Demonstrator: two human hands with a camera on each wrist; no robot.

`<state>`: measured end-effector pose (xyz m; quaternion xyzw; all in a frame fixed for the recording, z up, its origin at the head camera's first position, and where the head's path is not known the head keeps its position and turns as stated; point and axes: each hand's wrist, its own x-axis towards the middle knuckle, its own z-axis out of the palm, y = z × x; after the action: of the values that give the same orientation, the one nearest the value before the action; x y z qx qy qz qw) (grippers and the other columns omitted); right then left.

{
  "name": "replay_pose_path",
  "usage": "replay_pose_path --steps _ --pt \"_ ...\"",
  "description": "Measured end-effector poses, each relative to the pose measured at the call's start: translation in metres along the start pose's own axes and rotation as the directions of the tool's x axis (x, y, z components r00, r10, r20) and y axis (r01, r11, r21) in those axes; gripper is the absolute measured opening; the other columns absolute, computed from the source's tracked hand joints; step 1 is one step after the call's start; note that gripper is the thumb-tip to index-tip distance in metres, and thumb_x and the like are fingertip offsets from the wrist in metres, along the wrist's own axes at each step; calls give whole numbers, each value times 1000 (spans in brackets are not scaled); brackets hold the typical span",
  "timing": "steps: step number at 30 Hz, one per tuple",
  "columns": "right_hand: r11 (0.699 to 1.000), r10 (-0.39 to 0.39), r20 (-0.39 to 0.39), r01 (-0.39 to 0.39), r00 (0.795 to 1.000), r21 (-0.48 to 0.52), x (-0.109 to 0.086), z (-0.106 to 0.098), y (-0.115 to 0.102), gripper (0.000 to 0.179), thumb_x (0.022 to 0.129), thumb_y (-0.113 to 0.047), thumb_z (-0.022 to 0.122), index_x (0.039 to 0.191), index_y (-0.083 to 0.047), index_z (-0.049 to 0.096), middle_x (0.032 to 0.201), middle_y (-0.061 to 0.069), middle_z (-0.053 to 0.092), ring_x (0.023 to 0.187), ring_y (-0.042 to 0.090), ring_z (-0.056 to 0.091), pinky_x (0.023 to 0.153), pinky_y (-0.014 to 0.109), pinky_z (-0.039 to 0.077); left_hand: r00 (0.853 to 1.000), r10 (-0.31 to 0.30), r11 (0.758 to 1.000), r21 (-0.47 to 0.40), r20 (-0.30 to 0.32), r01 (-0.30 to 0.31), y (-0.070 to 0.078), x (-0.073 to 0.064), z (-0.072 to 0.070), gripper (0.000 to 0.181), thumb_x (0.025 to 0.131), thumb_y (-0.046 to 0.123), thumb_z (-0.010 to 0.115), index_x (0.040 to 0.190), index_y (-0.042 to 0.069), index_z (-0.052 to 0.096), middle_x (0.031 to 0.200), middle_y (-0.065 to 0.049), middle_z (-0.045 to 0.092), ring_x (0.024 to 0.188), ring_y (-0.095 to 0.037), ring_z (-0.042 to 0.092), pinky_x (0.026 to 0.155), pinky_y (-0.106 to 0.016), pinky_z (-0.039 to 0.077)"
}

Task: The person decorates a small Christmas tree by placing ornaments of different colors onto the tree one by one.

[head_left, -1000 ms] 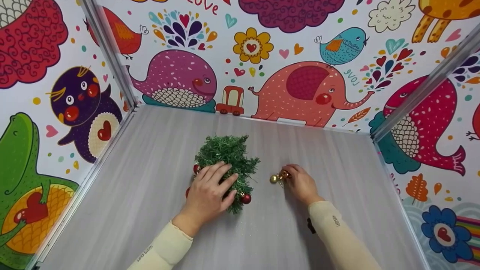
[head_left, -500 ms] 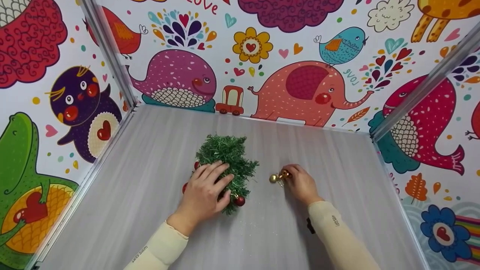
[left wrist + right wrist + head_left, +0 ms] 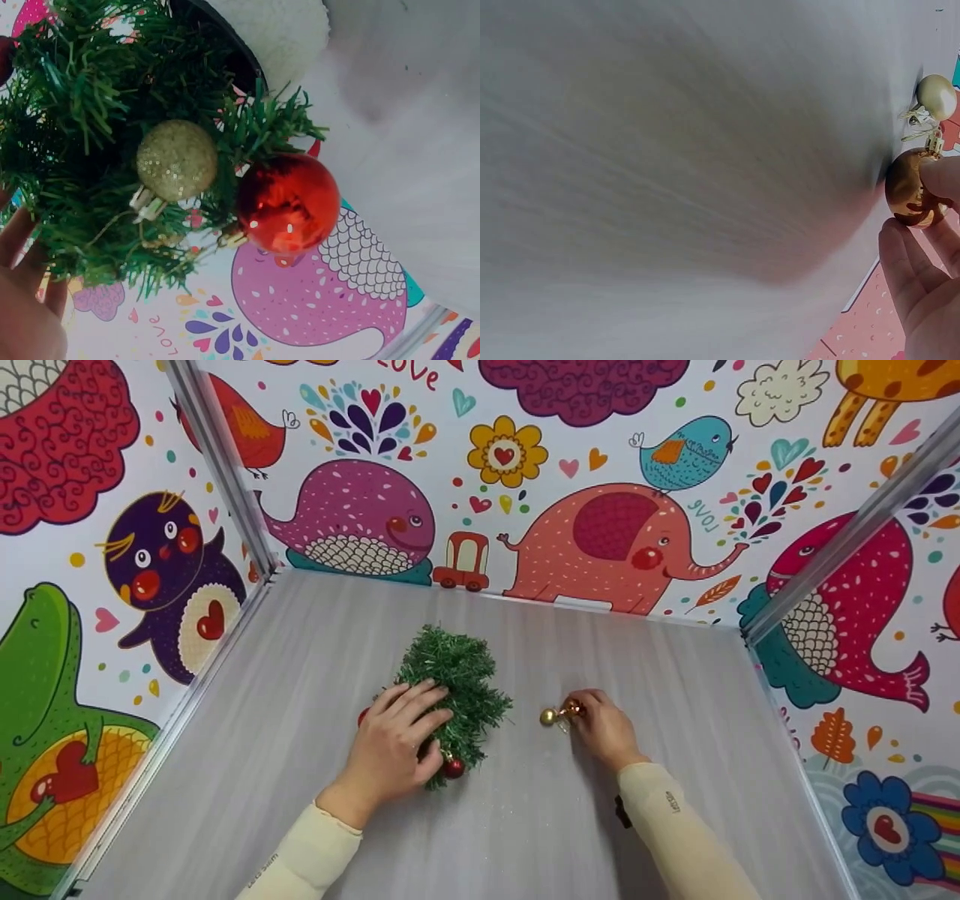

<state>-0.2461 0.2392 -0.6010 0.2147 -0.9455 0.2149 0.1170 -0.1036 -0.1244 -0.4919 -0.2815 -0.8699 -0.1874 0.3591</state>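
Note:
A small green Christmas tree (image 3: 454,671) stands on the tabletop. My left hand (image 3: 390,746) holds its near-left side, fingers and thumb spread over the branches. A red bauble (image 3: 453,768) hangs near the thumb. In the left wrist view, a glittery gold bauble (image 3: 176,159) and a shiny red bauble (image 3: 289,202) hang among the branches, near a fluffy white surface (image 3: 292,45) with a dark rim. On the right, my right hand (image 3: 604,731) pinches a shiny copper-gold bauble (image 3: 907,187) at table level. Beside it lies a gold bauble (image 3: 549,717) with a thin string.
The grey tabletop (image 3: 525,825) has tiny glitter specks near the front. Printed cartoon walls (image 3: 502,510) with metal edge rails (image 3: 225,480) enclose the back and both sides.
My left hand has shifted left and slightly down, turning the tree with it; the near red bauble has swung left. The right hand and its bauble have barely moved.

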Motion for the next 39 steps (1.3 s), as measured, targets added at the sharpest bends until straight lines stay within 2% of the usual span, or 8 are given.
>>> replay_pose_path --steps 7,14,23,29,39 --pt "1000 30 38 -30 999 9 0 -2 1 34 86 -4 75 119 -10 68 120 8 63 103 30 66 83 49 54 1000 -4 1000 -16 -18 4 -4 -3 -5 31 74 10 63 103 11 75 124 -6 67 121 -27 59 104 -47 40" --pt "1000 25 28 -25 999 -1 -1 -3 3 34 86 -4 74 119 -9 68 120 8 63 103 29 66 84 48 54 1000 -6 1000 -16 -4 6 -7 -3 -11 34 72 7 59 101 11 75 125 -5 67 121 -26 59 105 -47 39" --pt "1000 -1 1 1 1000 -7 0 0 3 35 84 -3 77 118 -10 68 118 10 64 101 30 66 81 49 54 998 -48 999 14 28 47 -13 -6 -21 33 71 3 54 96 11 74 121 -4 69 120 -25 59 107 -45 37" --pt "1000 20 20 -20 1000 0 0 0 1 34 86 -4 75 119 -11 68 120 9 63 102 30 66 82 50 54 998 -55 998 27 26 55 -16 -7 -27 32 69 2 53 93 11 72 119 -7 69 116 -27 61 107 -44 37" --pt "1000 31 22 -31 999 -1 1 2 0 34 86 -4 75 119 -11 68 120 9 63 104 29 65 84 49 53 1000 -16 999 49 21 15 -16 -7 -27 32 66 0 55 92 8 71 116 -11 68 108 -28 63 103 -45 41"
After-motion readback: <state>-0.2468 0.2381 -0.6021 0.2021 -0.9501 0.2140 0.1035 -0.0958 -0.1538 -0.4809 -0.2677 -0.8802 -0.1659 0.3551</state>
